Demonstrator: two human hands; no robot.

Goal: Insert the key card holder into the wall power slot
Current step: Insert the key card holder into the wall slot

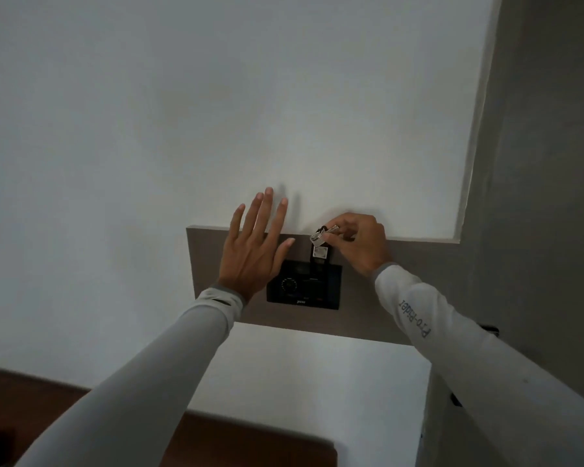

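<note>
A black wall power panel (317, 286) sits on a grey-brown wall board (368, 318). The dark key card holder (318, 252) stands upright above the panel, its lower end at the panel's top edge where the slot is; how deep it sits I cannot tell. A metal key ring is at its top. My right hand (359, 242) pinches that top end with the ring. My left hand (255, 246) is flat with fingers spread, resting against the wall and board just left of the panel, covering the panel's upper left corner.
White wall fills the view above and left. A grey wall section (536, 163) runs down the right side. Below the board is a white block (311, 372), and dark brown wood (31, 389) shows at the bottom left.
</note>
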